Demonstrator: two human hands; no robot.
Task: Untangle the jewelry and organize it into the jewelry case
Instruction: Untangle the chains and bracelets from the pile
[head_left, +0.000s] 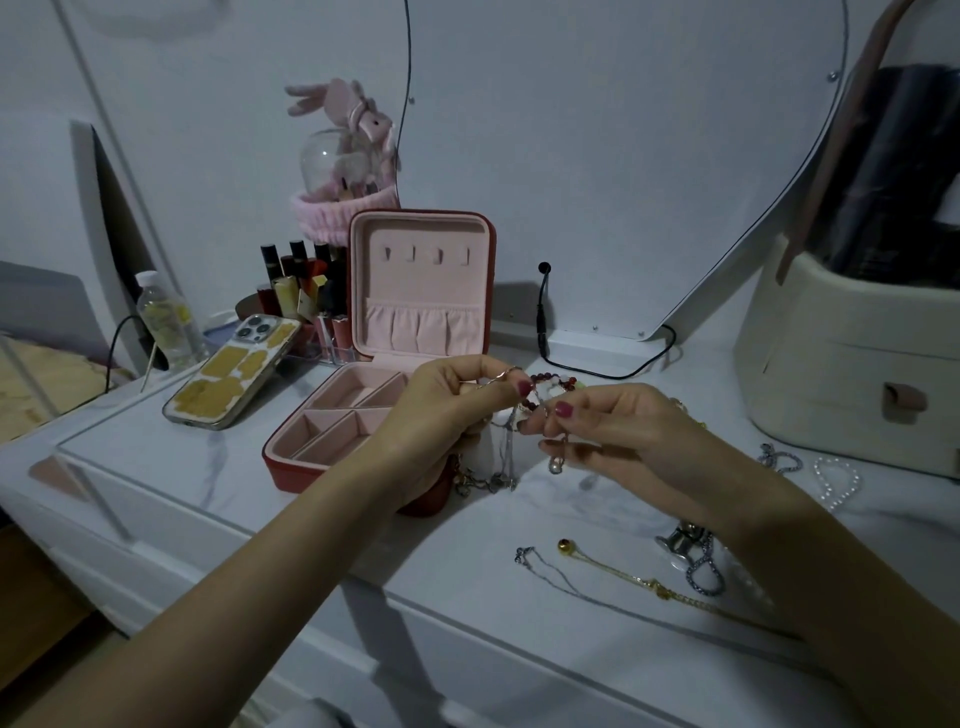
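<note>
An open red jewelry case (332, 415) with pink lining stands on the white table, its lid upright and its tray compartments showing nothing inside. Just right of it, above the table, my left hand (452, 415) and my right hand (613, 431) pinch a tangle of jewelry (540, 395): red and white beads on top, thin silver chains hanging down to the tabletop. A gold chain with a red-gold bead (613, 569), a thin silver chain (556, 571) and a sparkly silver bracelet (701, 571) lie near the front right. A pearl heart (836, 480) lies further right.
A phone (234, 379) lies left of the case. Lipsticks in a clear holder (306, 296) and a small bottle (163, 317) stand behind it. A cream storage box (852, 364) fills the right side. A black cable (597, 364) runs under the mirror.
</note>
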